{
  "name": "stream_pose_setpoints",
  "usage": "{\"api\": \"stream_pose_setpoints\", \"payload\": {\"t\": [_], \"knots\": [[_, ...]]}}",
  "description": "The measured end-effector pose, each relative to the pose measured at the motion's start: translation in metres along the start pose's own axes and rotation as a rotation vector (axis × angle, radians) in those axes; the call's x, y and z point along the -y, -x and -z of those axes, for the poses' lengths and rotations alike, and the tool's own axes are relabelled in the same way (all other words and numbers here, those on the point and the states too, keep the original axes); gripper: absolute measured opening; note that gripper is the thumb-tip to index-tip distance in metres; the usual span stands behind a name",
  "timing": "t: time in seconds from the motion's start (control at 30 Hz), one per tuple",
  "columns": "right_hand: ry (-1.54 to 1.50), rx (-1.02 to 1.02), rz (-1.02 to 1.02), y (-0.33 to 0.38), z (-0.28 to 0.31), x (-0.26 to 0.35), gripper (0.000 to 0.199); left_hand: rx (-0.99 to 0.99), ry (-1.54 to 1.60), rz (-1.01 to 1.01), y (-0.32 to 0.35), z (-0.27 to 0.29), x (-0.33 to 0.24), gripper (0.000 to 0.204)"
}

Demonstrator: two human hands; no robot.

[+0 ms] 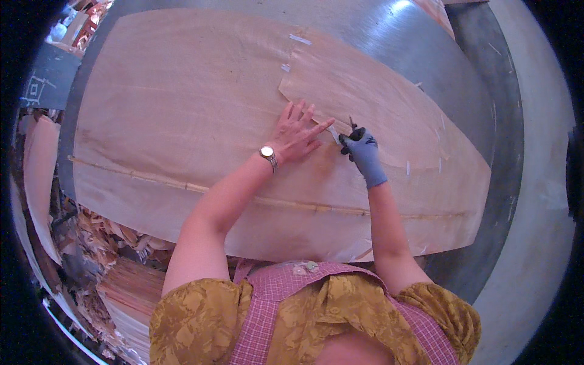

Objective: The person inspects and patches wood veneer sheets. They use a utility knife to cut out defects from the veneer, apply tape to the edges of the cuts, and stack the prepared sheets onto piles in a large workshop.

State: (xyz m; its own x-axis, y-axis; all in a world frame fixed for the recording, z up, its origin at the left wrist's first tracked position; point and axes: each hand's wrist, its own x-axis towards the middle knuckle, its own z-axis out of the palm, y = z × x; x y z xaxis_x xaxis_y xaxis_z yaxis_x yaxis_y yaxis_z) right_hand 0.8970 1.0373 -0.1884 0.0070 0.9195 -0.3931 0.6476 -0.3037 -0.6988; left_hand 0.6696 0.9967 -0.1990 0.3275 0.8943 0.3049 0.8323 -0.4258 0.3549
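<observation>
A large sheet of thin wood veneer (pixel 182 97) lies across the table in front of me. My left hand (pixel 297 131), bare and with a wristwatch on its wrist, rests on the veneer with its fingers spread. Its index finger reaches toward a short strip of white tape (pixel 333 134) at the edge of an overlapping veneer piece (pixel 377 109). Just right of that tape, my right hand (pixel 363 149), in a grey-blue glove with dark fingertips, is closed around a thin pointed tool (pixel 351 121). The tool's tip points away from me; most of its body is hidden in the grip.
More white tape pieces (pixel 300 39) dot the veneer. A long, narrow yellowish strip (pixel 292 204) runs across its near part. Shiny metal tabletop (pixel 377 21) shows beyond the sheet. Veneer scraps (pixel 115 234) and a veneer stack (pixel 131 286) lie at the lower left.
</observation>
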Motion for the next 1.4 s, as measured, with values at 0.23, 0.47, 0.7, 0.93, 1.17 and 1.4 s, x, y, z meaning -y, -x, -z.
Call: {"api": "stream_pose_setpoints", "payload": {"t": [0.23, 0.47, 0.7, 0.93, 1.17, 1.4], "knots": [[0.404, -0.146, 0.159, 0.002, -0.004, -0.017, 0.043, 0.012, -0.062, 0.000, -0.004, -0.008, -0.008, 0.067], [-0.001, -0.200, 0.150, 0.099, 0.004, -0.017, 0.032, -0.047, -0.065, 0.124, 0.033, 0.021, 0.049, 0.064], [-0.370, -0.211, -0.061, 0.274, -0.051, -0.048, 0.023, -0.156, -0.532, 0.534, 0.235, 0.114, 0.179, 0.072], [-0.572, -0.039, -0.094, 0.374, -0.193, -0.025, 0.021, 0.121, -0.253, 0.645, 0.276, 0.147, 0.219, 0.070], [-0.577, -0.037, 0.038, 0.447, -0.308, 0.029, 0.016, 0.319, -0.090, 0.162, 0.369, 0.230, 0.211, 0.067], [-0.591, -0.110, -0.029, 0.458, -0.447, 0.061, 0.026, 0.122, -0.102, -0.116, 0.416, 0.225, 0.280, 0.034]]}}
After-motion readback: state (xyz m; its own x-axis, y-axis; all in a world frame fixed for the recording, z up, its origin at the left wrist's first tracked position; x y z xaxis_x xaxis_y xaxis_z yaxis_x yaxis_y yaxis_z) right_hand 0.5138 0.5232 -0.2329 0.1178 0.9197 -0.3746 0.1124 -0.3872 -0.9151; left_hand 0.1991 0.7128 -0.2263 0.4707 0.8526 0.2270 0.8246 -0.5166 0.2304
